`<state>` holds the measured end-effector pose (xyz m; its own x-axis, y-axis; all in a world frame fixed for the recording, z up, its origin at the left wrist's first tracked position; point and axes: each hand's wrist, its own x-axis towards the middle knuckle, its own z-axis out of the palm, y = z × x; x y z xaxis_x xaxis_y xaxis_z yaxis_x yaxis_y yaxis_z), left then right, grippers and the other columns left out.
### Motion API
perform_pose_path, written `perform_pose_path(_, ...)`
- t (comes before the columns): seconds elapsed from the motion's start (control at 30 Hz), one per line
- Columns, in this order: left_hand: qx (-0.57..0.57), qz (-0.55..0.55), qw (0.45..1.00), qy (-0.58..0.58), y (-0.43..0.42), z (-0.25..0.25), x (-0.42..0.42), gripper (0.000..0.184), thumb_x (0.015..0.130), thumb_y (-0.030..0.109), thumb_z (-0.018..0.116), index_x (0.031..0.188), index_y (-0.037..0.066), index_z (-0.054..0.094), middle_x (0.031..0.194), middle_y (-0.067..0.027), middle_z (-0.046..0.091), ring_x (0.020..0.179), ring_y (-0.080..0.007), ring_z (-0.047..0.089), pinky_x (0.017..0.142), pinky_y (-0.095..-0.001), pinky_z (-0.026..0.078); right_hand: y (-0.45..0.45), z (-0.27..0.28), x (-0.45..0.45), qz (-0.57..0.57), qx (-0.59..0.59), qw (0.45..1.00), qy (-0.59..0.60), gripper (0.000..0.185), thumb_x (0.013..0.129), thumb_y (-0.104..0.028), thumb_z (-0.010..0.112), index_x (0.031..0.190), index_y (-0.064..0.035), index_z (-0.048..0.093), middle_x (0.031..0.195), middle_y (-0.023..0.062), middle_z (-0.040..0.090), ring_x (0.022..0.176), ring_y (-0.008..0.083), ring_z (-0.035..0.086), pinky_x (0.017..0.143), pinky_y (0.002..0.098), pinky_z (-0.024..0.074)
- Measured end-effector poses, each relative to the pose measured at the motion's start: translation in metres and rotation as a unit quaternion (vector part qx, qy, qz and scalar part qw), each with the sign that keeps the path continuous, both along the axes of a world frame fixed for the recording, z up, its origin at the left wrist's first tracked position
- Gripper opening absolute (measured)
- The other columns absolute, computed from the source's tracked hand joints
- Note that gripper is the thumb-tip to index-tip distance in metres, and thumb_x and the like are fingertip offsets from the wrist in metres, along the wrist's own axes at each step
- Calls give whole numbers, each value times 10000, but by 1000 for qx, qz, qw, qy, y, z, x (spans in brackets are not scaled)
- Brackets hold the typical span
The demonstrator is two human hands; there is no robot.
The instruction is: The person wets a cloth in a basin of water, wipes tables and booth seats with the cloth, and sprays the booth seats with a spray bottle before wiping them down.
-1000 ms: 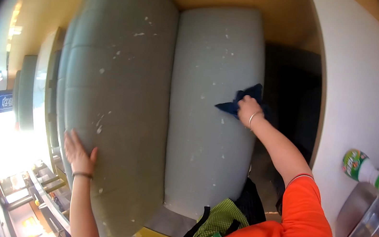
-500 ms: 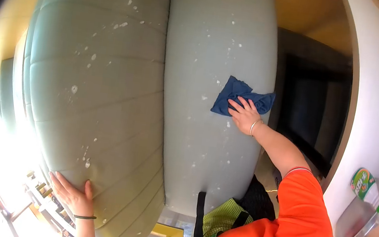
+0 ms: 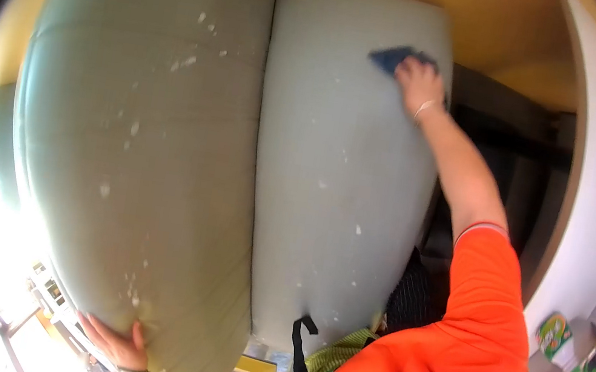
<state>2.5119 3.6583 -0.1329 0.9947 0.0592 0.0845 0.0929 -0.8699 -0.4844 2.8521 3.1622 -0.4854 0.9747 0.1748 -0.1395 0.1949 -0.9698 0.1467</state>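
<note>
Left hand (image 3: 112,343): open, fingers spread on the backrest (image 3: 145,134) near its outer edge, nothing gripped. Beyond, white spots (image 3: 359,229) mark the seat (image 3: 312,142). Right hand (image 3: 419,85): closed on the blue cloth (image 3: 392,58) near the seat's far end (blurred, probably mid-stroke). Moving it calls for flat contact; outer edge close, more room toward the backrest.
</note>
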Motion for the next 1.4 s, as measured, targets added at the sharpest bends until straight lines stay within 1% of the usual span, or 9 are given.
perform_pose_path(0.23, 22, -9, 1000, 3, 5, -3, -2, 830, 835, 542, 463, 1363, -27, 169, 1348, -309, 240, 1227, -466, 292, 960, -539, 316, 68, -15, 8, -151, 198, 962, 116, 220, 875, -210, 404, 979, -108, 569, 985, 158, 514, 883, 333, 524, 713, 457, 460)
perform_pose_path(0.4, 49, 0, 999, 18, 2, -4, 2, 825, 837, 534, 469, 1357, -27, 161, 1342, -309, 249, 1210, -486, 302, 933, -544, 345, 100, -18, -218, 419, 356, 813, 190, 224, 755, -232, 492, 916, -133, 613, 998, 68, 552, 816, 229, 550, 657, 407, 464)
perform_pose_path(0.73, 30, -1, 1000, -1, 5, -9, 0, 814, 850, 515, 456, 1360, -39, 148, 1352, -306, 226, 1223, -467, 295, 943, -559, 321, 111, -35, 155, -92, 208, 974, 13, 213, 855, -221, 439, 975, -84, 549, 1000, 97, 529, 912, 293, 516, 664, 442, 441)
perform_pose_path(0.87, 19, -5, 1000, -7, 10, -10, -7, 824, 846, 532, 447, 1359, -41, 148, 1349, -306, 233, 1216, -469, 305, 946, -551, 329, 198, -10, -85, 142, 237, 895, 350, 337, 820, -180, 443, 1114, -31, 510, 1035, 148, 517, 926, 330, 502, 743, 448, 442)
perform_pose_path(0.93, 12, -9, 1000, -6, 6, -8, 0, 828, 844, 534, 451, 1358, -41, 149, 1351, -306, 227, 1218, -467, 302, 950, -550, 326, 190, -10, -193, 429, 257, 824, 267, 315, 747, -189, 505, 1014, -37, 577, 998, 104, 538, 894, 271, 516, 708, 396, 436)
perform_pose_path(1.07, -7, 1, 1000, -7, 15, -10, -14, 834, 838, 533, 464, 1361, -34, 146, 1361, -306, 203, 1232, -465, 278, 963, -568, 295, 215, -6, -124, 531, 215, 776, 263, 162, 737, -168, 525, 835, -68, 608, 899, 56, 577, 858, 214, 548, 689, 373, 435)
perform_pose_path(1.2, 33, 12, 999, 14, 14, -11, -15, 845, 834, 531, 474, 1365, -32, 135, 1366, -309, 186, 1242, -466, 252, 967, -578, 272, 197, -14, 107, 248, 192, 949, 42, 191, 806, -223, 509, 843, -63, 607, 851, 87, 589, 861, 268, 557, 707, 416, 438)
perform_pose_path(1.33, -15, 38, 999, -10, 13, -12, -16, 870, 829, 543, 470, 1368, -39, 112, 1363, -316, 180, 1247, -467, 233, 971, -575, 255, 169, -28, 232, -44, 187, 978, -76, 222, 821, -191, 467, 1001, -161, 593, 1072, 81, 511, 992, 275, 487, 704, 417, 429)
perform_pose_path(1.4, -8, 12, 1000, -7, 14, -12, -15, 863, 830, 539, 467, 1371, -32, 112, 1363, -315, 180, 1246, -466, 233, 973, -578, 247, 192, -24, 188, 37, 184, 982, -18, 231, 822, -193, 468, 1015, -145, 584, 1085, 82, 504, 1000, 283, 481, 712, 419, 430)
